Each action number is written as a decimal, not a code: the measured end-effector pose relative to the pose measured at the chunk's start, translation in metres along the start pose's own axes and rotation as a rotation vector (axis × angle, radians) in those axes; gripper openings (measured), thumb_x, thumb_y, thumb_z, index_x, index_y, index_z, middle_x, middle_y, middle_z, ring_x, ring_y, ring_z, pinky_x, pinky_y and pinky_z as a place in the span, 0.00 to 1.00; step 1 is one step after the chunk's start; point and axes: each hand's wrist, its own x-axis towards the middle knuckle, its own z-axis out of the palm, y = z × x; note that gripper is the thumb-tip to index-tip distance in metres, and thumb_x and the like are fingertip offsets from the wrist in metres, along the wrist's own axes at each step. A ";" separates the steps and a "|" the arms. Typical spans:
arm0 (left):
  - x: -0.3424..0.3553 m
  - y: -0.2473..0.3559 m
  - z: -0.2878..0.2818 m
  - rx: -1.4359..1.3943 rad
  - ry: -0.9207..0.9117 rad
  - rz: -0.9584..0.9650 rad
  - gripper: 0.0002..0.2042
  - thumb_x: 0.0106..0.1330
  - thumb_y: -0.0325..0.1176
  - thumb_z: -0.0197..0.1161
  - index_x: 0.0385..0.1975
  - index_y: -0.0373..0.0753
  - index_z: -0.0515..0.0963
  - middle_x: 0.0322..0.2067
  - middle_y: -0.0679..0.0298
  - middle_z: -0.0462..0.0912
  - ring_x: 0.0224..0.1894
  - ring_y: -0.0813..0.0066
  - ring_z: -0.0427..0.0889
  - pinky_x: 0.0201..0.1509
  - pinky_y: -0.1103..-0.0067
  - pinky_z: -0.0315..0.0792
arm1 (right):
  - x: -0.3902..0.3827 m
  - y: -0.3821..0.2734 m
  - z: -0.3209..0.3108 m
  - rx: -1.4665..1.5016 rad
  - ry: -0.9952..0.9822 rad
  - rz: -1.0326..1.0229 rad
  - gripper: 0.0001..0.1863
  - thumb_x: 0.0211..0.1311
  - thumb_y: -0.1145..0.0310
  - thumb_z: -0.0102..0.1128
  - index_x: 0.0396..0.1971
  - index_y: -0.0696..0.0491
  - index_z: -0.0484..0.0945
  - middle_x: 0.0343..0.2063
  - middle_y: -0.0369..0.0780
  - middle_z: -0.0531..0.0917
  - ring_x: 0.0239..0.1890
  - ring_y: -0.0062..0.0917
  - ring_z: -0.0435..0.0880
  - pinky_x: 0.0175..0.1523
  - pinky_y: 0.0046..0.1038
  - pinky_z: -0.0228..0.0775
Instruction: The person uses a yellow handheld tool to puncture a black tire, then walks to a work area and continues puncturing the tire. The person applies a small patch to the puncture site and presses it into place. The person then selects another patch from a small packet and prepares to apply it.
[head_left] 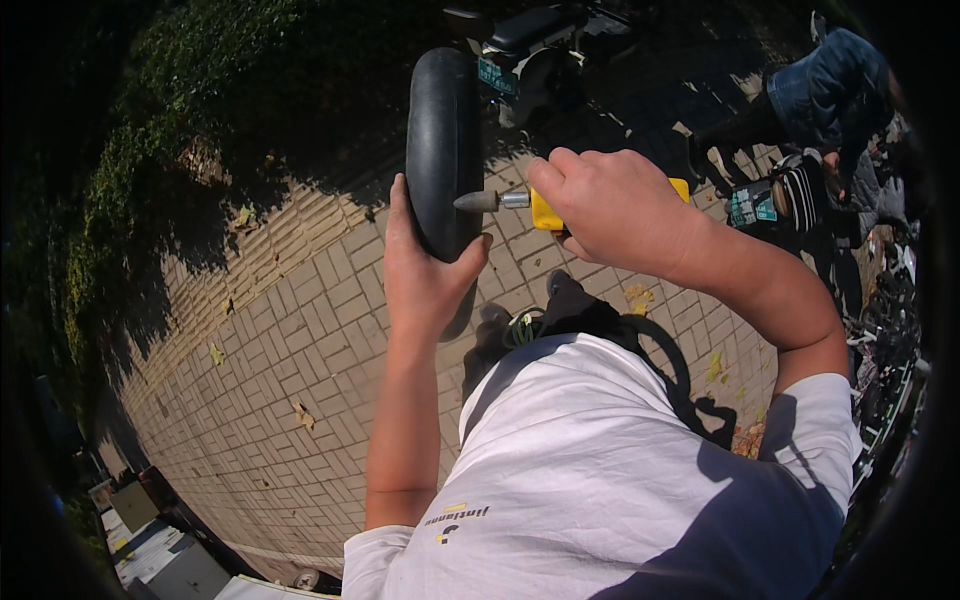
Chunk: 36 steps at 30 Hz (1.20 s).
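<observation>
A black inflated inner tube (pixel 443 130), smooth with a seam along it, stands upright in front of me, seen nearly edge-on. My left hand (pixel 428 275) is wrapped round its near side, thumb at the right and fingers at the left. In my right hand (pixel 625 205) is a yellow hand-held grinder (pixel 546 212), gripped by its body and pointing left. Its grey conical grinding stone (pixel 477 202) meets the tube's right side, just above my left thumb; whether it presses in cannot be told. Part of the grinder's body is hidden by my fingers.
Brick paving (pixel 270 400) with scattered leaves lies below. Dark bushes (pixel 200 100) line the left. A parked scooter (pixel 540 60) stands at the far side. At the right, a person in a denim jacket (pixel 830 90) bends beside another scooter. Boxes (pixel 165 550) stand at lower left.
</observation>
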 end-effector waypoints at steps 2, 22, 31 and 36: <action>-0.001 0.002 -0.001 0.023 -0.001 0.009 0.53 0.48 0.36 0.78 0.75 0.32 0.55 0.55 0.45 0.78 0.54 0.53 0.83 0.57 0.67 0.78 | 0.000 -0.001 -0.001 -0.006 -0.010 0.003 0.20 0.50 0.71 0.76 0.42 0.59 0.79 0.32 0.44 0.86 0.32 0.30 0.91 0.34 0.27 0.85; 0.003 -0.007 0.000 0.068 0.016 0.057 0.50 0.50 0.32 0.75 0.75 0.33 0.54 0.46 0.51 0.81 0.41 0.65 0.84 0.46 0.73 0.80 | 0.002 -0.007 -0.001 0.016 -0.051 0.012 0.21 0.50 0.70 0.76 0.43 0.58 0.78 0.33 0.44 0.86 0.34 0.32 0.91 0.36 0.29 0.85; 0.004 0.000 -0.002 0.033 -0.003 -0.037 0.52 0.48 0.38 0.77 0.75 0.33 0.55 0.56 0.44 0.77 0.54 0.53 0.82 0.57 0.66 0.78 | 0.004 -0.007 0.001 0.023 -0.024 -0.008 0.21 0.49 0.71 0.76 0.42 0.59 0.78 0.32 0.44 0.86 0.32 0.33 0.91 0.34 0.30 0.85; 0.005 0.002 -0.002 0.042 -0.010 -0.061 0.52 0.48 0.37 0.77 0.75 0.33 0.56 0.55 0.44 0.77 0.54 0.53 0.82 0.57 0.67 0.78 | 0.005 -0.006 0.001 0.019 -0.036 -0.004 0.19 0.51 0.71 0.74 0.42 0.59 0.78 0.32 0.45 0.86 0.32 0.32 0.91 0.34 0.29 0.85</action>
